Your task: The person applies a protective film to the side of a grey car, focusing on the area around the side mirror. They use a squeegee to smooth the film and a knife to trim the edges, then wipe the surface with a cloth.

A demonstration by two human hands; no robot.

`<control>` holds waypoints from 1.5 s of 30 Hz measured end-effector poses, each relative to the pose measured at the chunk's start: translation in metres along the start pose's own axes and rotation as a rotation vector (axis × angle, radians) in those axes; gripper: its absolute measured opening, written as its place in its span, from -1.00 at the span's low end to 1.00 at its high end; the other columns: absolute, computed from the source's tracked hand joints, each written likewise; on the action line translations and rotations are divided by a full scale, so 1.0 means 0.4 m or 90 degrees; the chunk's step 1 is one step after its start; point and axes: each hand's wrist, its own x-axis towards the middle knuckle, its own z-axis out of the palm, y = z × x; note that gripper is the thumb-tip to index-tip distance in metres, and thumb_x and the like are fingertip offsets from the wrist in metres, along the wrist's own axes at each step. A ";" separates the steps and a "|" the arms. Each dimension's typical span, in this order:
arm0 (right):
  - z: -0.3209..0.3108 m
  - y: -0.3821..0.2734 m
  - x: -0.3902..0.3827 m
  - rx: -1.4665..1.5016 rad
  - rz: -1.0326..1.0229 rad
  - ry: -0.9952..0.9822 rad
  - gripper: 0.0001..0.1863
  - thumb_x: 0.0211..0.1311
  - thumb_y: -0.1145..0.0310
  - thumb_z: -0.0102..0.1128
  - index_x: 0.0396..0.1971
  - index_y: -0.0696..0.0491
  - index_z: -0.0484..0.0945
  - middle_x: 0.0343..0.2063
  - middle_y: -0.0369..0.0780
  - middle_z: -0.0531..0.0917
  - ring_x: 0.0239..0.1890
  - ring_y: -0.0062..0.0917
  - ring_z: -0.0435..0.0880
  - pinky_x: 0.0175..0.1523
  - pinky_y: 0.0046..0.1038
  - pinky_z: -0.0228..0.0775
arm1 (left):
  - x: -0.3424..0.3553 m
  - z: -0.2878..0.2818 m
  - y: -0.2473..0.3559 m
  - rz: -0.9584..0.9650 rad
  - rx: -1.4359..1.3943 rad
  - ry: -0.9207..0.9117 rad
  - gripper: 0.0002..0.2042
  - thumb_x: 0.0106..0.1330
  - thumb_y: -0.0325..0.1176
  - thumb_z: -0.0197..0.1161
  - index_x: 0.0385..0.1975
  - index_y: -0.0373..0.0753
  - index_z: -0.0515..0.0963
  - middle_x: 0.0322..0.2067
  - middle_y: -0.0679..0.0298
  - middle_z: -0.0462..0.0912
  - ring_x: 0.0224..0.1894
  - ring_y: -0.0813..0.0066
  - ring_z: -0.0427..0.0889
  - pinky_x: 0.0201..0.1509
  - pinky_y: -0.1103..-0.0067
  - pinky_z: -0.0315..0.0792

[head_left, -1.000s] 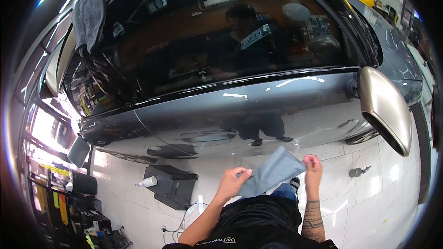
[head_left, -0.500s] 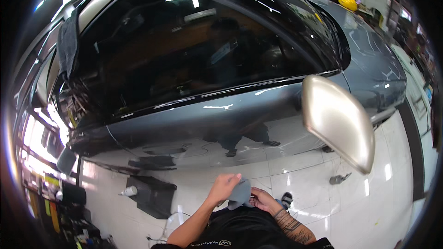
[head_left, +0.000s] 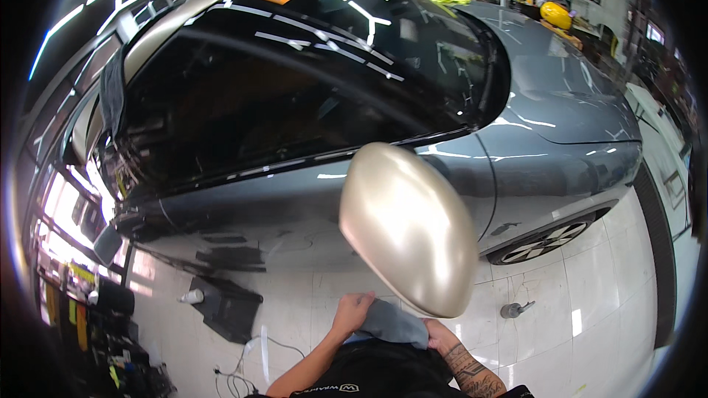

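Cloth (head_left: 394,322) bunched between both hands, under mirror (head_left: 409,225).

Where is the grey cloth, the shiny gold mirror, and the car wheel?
grey cloth (head_left: 394,322), head view, middle of the bunched fabric.
gold mirror (head_left: 407,225), head view, centre of its rounded cover.
car wheel (head_left: 547,240), head view, on the spokes.

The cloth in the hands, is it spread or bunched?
Bunched: the cloth sits gathered between left hand and right hand.

Single head view, fisheye, looks down from close above side mirror (head_left: 408,227) and car door (head_left: 280,206), over white floor (head_left: 590,287); forearms enter bottom edge.
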 end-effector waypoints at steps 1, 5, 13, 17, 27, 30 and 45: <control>-0.013 0.002 -0.024 -0.051 -0.024 -0.037 -0.64 0.37 0.31 0.04 0.07 0.18 0.44 0.00 -0.09 0.58 -0.03 -0.40 0.63 0.01 -0.33 0.56 | -0.001 0.007 0.008 0.006 -0.018 0.015 -0.57 0.33 -0.11 0.12 -0.39 -0.48 0.59 -0.54 -0.06 0.59 -0.47 0.28 0.53 -0.25 0.40 0.42; 0.050 -0.058 -0.060 -0.186 -0.088 -0.113 -0.64 0.37 0.30 0.05 0.06 0.19 0.44 -0.02 -0.08 0.59 -0.07 -0.43 0.64 -0.06 -0.38 0.56 | 0.045 0.078 -0.016 0.093 -0.198 0.053 -0.72 0.31 -0.33 0.10 -0.41 -0.49 0.60 -0.54 0.11 0.66 -0.44 0.44 0.53 -0.28 0.45 0.42; 0.052 -0.117 -0.081 -0.285 -0.114 -0.094 -0.65 0.35 0.29 0.09 0.02 0.19 0.46 -0.09 -0.11 0.60 -0.14 -0.46 0.65 -0.16 -0.42 0.53 | 0.041 0.106 0.079 0.157 -0.153 0.005 -0.74 0.22 -0.59 0.06 -0.10 -0.46 0.52 -0.15 -0.01 0.65 -0.06 0.24 0.60 0.01 0.43 0.44; 0.090 -0.140 -0.043 -0.344 -0.125 -0.099 -0.66 0.35 0.29 0.10 0.00 0.18 0.47 -0.12 -0.13 0.60 -0.18 -0.48 0.65 -0.21 -0.44 0.52 | 0.033 0.124 0.080 0.315 0.063 0.026 -0.76 0.19 -0.51 0.13 -0.15 -0.43 0.54 -0.18 -0.10 0.63 -0.08 -0.06 0.59 0.00 0.30 0.45; 0.074 -0.204 -0.031 -0.421 -0.136 -0.076 -0.68 0.33 0.28 0.15 -0.05 0.18 0.50 -0.19 -0.17 0.61 -0.27 -0.52 0.67 -0.34 -0.49 0.49 | 0.029 0.116 0.013 0.261 -0.016 0.161 -0.74 0.35 -0.33 0.07 -0.17 -0.43 0.49 -0.32 -0.22 0.56 -0.25 -0.17 0.56 -0.15 0.28 0.43; 0.072 -0.217 -0.032 -0.443 -0.133 -0.069 -0.68 0.32 0.28 0.16 -0.06 0.17 0.50 -0.21 -0.18 0.62 -0.30 -0.53 0.67 -0.38 -0.51 0.48 | 0.023 0.068 -0.026 0.080 0.015 0.080 -0.68 0.35 -0.19 0.18 -0.24 -0.40 0.57 -0.43 -0.01 0.65 -0.34 0.12 0.62 -0.18 0.42 0.44; -0.132 -0.129 -0.162 -0.366 -0.258 0.328 -0.55 0.31 0.09 0.12 -0.35 0.28 0.58 -0.55 -0.12 0.66 -0.67 -0.39 0.67 -0.68 -0.53 0.36 | 0.283 -0.449 0.211 0.494 -0.152 0.138 -0.65 0.40 -0.23 0.10 -0.02 -0.40 0.47 -0.06 0.06 0.61 0.02 0.26 0.58 0.12 0.47 0.41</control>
